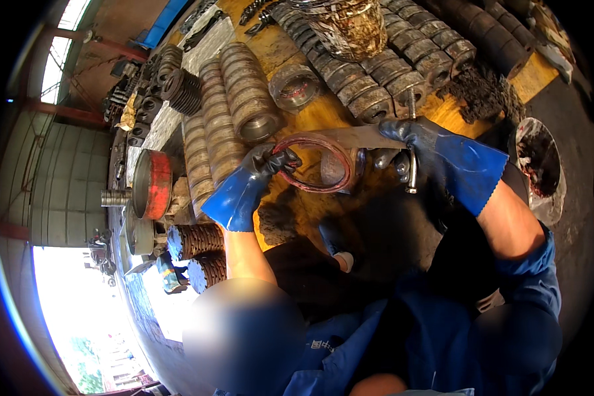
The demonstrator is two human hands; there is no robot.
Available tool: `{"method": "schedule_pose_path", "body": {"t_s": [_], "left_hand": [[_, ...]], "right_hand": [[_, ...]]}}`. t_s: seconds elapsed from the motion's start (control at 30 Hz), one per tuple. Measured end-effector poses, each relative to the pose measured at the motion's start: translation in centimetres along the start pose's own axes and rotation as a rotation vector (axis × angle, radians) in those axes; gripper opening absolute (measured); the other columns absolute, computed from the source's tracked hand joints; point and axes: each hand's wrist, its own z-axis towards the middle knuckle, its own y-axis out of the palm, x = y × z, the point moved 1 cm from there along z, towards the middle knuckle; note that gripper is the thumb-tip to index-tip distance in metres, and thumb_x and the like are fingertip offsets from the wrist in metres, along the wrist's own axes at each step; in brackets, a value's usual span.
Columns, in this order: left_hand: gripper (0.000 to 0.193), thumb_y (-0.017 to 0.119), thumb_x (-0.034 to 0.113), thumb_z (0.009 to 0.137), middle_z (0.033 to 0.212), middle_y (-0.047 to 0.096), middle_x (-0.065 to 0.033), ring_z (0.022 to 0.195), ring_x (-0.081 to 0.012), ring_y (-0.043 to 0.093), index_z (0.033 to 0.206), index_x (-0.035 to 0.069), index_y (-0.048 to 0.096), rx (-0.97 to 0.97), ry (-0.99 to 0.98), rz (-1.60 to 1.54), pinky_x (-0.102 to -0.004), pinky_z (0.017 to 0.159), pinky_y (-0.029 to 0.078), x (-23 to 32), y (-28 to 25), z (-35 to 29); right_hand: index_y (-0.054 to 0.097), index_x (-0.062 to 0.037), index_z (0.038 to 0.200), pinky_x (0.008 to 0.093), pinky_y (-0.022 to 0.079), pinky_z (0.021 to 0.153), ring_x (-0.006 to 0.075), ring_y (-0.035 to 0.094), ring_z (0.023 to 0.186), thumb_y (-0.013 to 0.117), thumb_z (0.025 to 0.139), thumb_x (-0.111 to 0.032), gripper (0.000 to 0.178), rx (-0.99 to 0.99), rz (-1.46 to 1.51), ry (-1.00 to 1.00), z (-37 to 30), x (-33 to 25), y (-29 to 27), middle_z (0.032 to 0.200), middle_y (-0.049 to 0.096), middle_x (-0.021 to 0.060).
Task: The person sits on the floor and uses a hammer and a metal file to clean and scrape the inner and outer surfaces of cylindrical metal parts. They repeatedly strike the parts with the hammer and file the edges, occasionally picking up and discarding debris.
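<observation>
My left hand (265, 160), in a blue rubber glove with dark soiled fingers, is closed on the left side of a reddish-brown ring (345, 160). The ring is held tilted over the bench. From its far side a flat brown metal piece (356, 136) reaches right to my gloved right hand (419, 136). Those fingers are curled at the piece's right end, beside an upright threaded metal rod (412, 177) with a wider lower end. Whether the right hand grips the rod, the flat piece or both, I cannot tell. A shiny metal part lies behind the ring.
Rows of worn metal rings (234, 86) cover the yellow bench (313, 119). A dirty bucket (346, 33) stands at the back. On the right are dark matted rags (478, 92) and a bucket with reddish contents (540, 158). A red-rimmed drum (157, 185) is at left.
</observation>
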Motion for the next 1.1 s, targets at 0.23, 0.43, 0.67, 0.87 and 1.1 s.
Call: {"method": "schedule_pose_path", "body": {"t_s": [0.23, 0.43, 0.67, 0.87, 1.1], "left_hand": [[0.033, 0.068, 0.025, 0.087, 0.089, 0.070, -0.0092, 0.081, -0.0147, 0.064, 0.110, 0.002, 0.065, -0.186, 0.052, 0.261, -0.0282, 0.074, 0.049, 1.8, 2.7, 1.3], [0.040, 0.069, 0.028, 0.085, 0.095, 0.068, -0.0222, 0.085, -0.0259, 0.067, 0.115, 0.002, 0.064, -0.074, 0.090, 0.611, -0.0350, 0.078, 0.050, 1.3, 4.9, 2.6], [0.029, 0.065, 0.023, 0.091, 0.091, 0.070, -0.0113, 0.077, -0.0165, 0.063, 0.107, -0.002, 0.065, 0.133, -0.017, -0.340, -0.0330, 0.070, 0.050, -1.2, 2.6, 3.9], [0.033, 0.060, 0.027, 0.094, 0.082, 0.069, -0.0093, 0.074, -0.0158, 0.062, 0.109, -0.002, 0.064, 0.190, -0.004, -0.571, -0.0280, 0.068, 0.048, -1.0, 1.5, 3.9], [0.027, 0.061, 0.021, 0.094, 0.077, 0.068, -0.0097, 0.066, -0.0153, 0.060, 0.105, -0.003, 0.064, 0.100, 0.044, -0.276, -0.0283, 0.061, 0.047, 0.5, 2.6, 3.9]], "right_hand": [[0.060, 0.0008, 0.114, 0.0248, 0.048, 0.042, 0.0142, 0.059, 0.052, 0.055, 0.093, -0.035, 0.042, -0.039, 0.027, -0.025, 0.0, 0.6, -0.9, 0.075, 0.066, 0.0091], [0.059, 0.0009, 0.115, 0.0259, 0.050, 0.045, 0.0150, 0.061, 0.057, 0.055, 0.094, -0.033, 0.040, -0.029, 0.044, -0.091, -0.2, 0.9, -1.6, 0.079, 0.067, 0.0102], [0.059, 0.0010, 0.116, 0.0272, 0.053, 0.049, 0.0159, 0.064, 0.063, 0.054, 0.095, -0.031, 0.038, 0.081, -0.176, -0.404, -2.0, -0.3, -3.9, 0.083, 0.067, 0.0113], [0.061, -0.0078, 0.119, 0.0340, 0.048, 0.054, 0.0238, 0.064, 0.065, 0.064, 0.078, -0.011, 0.041, 0.231, -1.075, -1.064, 0.4, 2.1, -6.9, 0.073, 0.064, 0.0094], [0.057, -0.0157, 0.123, 0.0427, 0.048, 0.057, 0.0326, 0.061, 0.066, 0.065, 0.062, -0.001, 0.063, 0.340, -1.686, -1.025, -1.8, 1.3, -5.5, 0.074, 0.060, 0.0110]]}}
